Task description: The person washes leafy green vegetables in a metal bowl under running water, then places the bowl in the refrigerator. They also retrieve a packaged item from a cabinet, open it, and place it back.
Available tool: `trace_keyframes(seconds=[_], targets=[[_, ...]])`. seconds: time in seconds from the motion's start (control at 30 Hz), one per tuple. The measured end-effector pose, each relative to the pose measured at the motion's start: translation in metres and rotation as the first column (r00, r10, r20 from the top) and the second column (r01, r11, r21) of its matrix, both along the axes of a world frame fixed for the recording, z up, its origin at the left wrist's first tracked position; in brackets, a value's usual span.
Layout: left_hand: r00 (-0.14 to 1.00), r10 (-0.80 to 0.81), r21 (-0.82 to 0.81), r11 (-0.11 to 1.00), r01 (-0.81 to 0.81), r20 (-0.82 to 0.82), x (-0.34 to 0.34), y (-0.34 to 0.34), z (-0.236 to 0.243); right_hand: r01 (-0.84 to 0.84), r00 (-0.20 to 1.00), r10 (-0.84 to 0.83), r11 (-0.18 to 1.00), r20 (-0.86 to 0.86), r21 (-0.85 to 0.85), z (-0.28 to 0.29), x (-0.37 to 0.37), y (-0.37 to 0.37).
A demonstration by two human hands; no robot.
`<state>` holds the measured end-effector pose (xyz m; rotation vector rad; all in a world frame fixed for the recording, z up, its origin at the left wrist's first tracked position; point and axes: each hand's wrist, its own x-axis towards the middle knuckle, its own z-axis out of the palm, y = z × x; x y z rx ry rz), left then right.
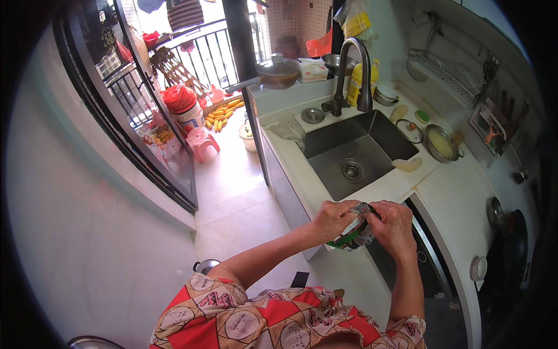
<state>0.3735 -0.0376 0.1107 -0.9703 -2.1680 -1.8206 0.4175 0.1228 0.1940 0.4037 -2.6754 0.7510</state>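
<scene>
Just in front of the counter edge I hold up a small green and silver-grey packet [352, 237] between both hands. My left hand [333, 222] is closed on its upper left edge, thumb and fingers pinched together. On the opposite side my right hand [395, 225] pinches the upper right edge, the knuckles bent. The packet hangs below the fingers, crumpled. Whether its top is torn cannot be made out. Beyond the hands lies the dark metal sink [343, 160], set into the white counter [444, 192].
A dark tap [366, 87] arches over the sink. A grey cloth [289, 131] lies left of it; a metal pan [443, 143], a glass lid [409, 131] and a pale peeled piece [407, 165] lie right. A lidded pot [278, 72] stands on the ledge. A sliding door [157, 116] borders the balcony.
</scene>
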Motion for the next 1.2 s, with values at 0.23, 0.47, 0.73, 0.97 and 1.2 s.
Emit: trace_keyframes(seconds=[0.23,0.47,0.73,0.97,1.2], targets=[[0.955,0.062,-0.109,0.994,-0.032,0.290,0.014,-0.015,-0.007,0.006,0.974,0.011,0.997,0.226,-0.074,-0.008,-0.001,0.018],[0.724,-0.264,0.386,0.923,-0.003,0.637,0.018,-0.010,-0.004,-0.043,0.880,0.205,0.933,0.430,-0.358,-0.012,-0.017,0.039],[0.729,-0.165,0.315,0.946,-0.072,0.664,0.023,-0.002,-0.006,-0.051,0.888,0.211,0.929,0.409,-0.367,-0.015,-0.009,0.027],[0.840,0.119,0.056,0.983,-0.175,0.529,0.031,-0.002,-0.010,-0.187,0.980,0.154,0.923,0.123,0.336,-0.031,0.019,0.000],[0.737,-0.149,0.319,0.943,-0.094,0.659,0.040,0.000,-0.004,-0.216,0.976,0.199,0.939,0.090,0.267,-0.034,0.031,-0.015]])
